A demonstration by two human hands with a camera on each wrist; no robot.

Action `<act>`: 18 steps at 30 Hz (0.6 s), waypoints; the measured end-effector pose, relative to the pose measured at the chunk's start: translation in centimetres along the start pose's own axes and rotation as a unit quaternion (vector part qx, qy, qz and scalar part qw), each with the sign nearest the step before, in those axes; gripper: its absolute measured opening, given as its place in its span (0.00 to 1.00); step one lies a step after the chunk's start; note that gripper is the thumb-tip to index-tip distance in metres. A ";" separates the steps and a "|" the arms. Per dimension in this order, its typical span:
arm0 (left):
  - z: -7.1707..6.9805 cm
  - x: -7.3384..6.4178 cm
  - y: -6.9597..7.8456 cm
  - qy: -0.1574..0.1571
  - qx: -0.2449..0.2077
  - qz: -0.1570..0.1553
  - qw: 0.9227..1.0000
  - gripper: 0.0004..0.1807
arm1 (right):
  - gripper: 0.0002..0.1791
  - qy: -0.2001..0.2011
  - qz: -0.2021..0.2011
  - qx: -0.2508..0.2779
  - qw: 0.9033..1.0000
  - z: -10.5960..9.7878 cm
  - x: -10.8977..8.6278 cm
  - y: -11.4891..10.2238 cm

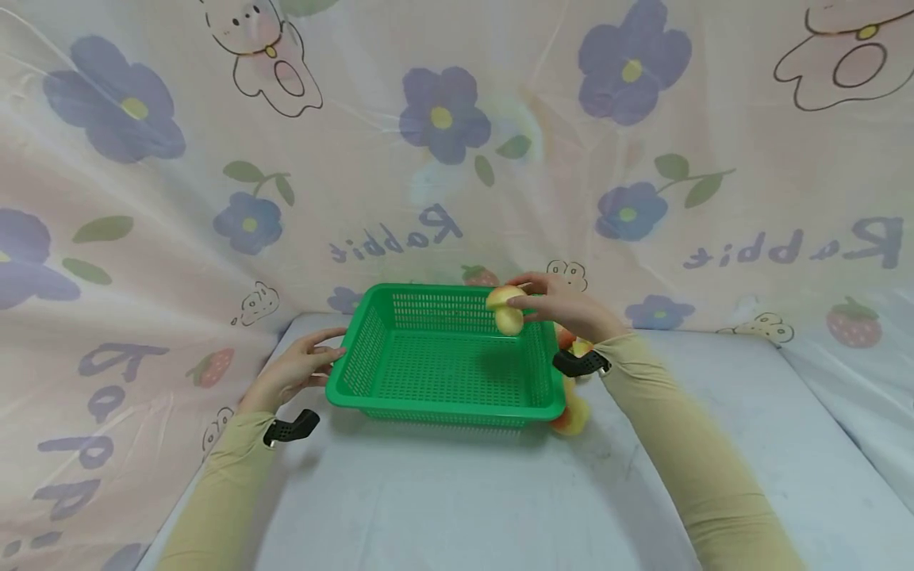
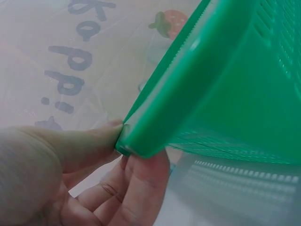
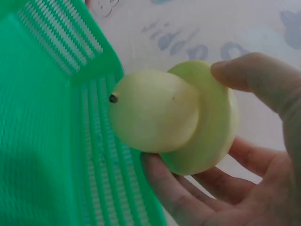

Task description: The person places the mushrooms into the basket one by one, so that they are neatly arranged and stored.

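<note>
Head view shows the right hand (image 1: 564, 308) pinching a yellowish mushroom (image 1: 510, 323) between fingers and thumb at the right end of a green basket (image 1: 443, 408) on the desk (image 1: 428, 507); the left hand's (image 1: 293, 369) fingers grip the basket's left rim. This looks like a carrying step; the next move would seem to call for lowering the mushroom inside and loosening the right fingers. Cloth (image 1: 500, 47) behind reads "Rabbit" backwards, twice, and, at left, something like "Koppi".

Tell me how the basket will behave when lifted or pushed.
The basket is probably light for its size, its walls being full of holes. It seems fairly stiff: its rim shows no obvious bend where the left hand pinches it. Its broad floor should resist tipping.
</note>
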State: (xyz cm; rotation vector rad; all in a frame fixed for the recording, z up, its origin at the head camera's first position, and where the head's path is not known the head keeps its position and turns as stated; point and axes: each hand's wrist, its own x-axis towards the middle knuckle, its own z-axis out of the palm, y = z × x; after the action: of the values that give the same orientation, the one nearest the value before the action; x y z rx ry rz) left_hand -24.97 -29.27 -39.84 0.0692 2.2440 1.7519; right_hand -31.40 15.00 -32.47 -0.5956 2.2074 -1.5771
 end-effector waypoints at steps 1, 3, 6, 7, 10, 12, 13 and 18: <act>0.0 0.0 0.1 0.001 0.001 -0.001 1.000 0.34 | 0.28 -0.004 0.004 0.010 1.000 0.5 0.6 0.0; 0.1 -0.1 0.3 0.001 0.003 -0.002 1.000 0.34 | 0.27 -0.012 0.010 0.029 0.999 1.5 1.7 0.1; 0.2 -0.2 0.5 0.003 0.006 -0.004 1.000 0.33 | 0.27 -0.023 0.008 0.061 0.998 2.7 3.3 0.7; 0.2 -0.2 0.5 0.003 0.006 -0.006 1.000 0.33 | 0.28 -0.024 0.009 0.067 0.997 3.1 3.7 0.9; 0.2 -0.1 0.5 0.005 0.009 -0.006 1.000 0.33 | 0.28 -0.016 0.012 0.090 0.996 4.2 4.9 1.5; 0.2 0.0 0.5 0.005 0.010 -0.006 1.000 0.33 | 0.27 -0.008 0.022 0.091 0.996 4.8 5.5 1.8; 0.2 0.0 0.5 0.006 0.011 -0.006 1.000 0.33 | 0.28 -0.003 0.030 0.086 0.996 5.2 5.9 2.0; 0.0 0.0 0.3 0.009 0.004 -0.009 1.000 0.32 | 0.31 0.017 0.066 0.030 0.997 6.5 7.5 2.6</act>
State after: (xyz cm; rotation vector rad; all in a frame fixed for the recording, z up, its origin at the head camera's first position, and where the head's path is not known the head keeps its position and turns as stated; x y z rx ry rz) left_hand -24.95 -29.17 -39.57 0.0361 2.2584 1.7406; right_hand -34.71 6.64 -37.33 -0.4004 2.1659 -1.5904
